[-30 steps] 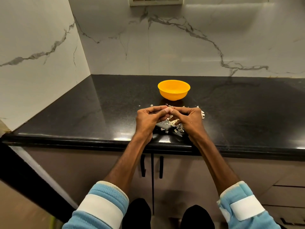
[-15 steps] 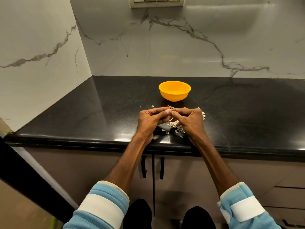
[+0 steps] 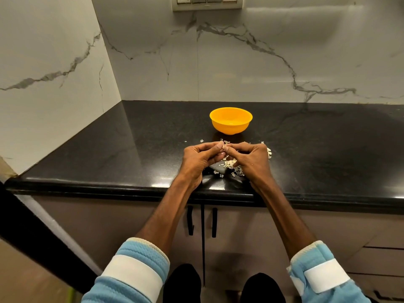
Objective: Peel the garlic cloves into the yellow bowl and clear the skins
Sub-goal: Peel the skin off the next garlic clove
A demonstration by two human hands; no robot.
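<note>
Both hands meet over the near middle of the glossy black stone counter (image 3: 131,149): the left hand (image 3: 197,159) and the right hand (image 3: 251,159) have their fingers curled inward, and their fingertips pinch a small pale garlic clove (image 3: 224,148) between them, so little of it showing that its skin cannot be judged on or off. Under and just beyond the hands lies a scatter of pale papery skins (image 3: 229,164), with a few flakes out to the right and far side. The small round yellow plastic bowl (image 3: 230,120) stands farther back, a little apart from the fingertips and upright; whether cloves lie in it cannot be told from this angle. The step in hand looks like stripping one clove. The risks are small but real. A peeled clove is slick, and too hard a pinch could shoot it out across the counter or off the near edge, which is close behind the wrists. The skins are light and loose, so a quick sweep of a hand or a sleeve could send them over that edge onto the floor, or flick some into the bowl, which sits right behind the pile.
</note>
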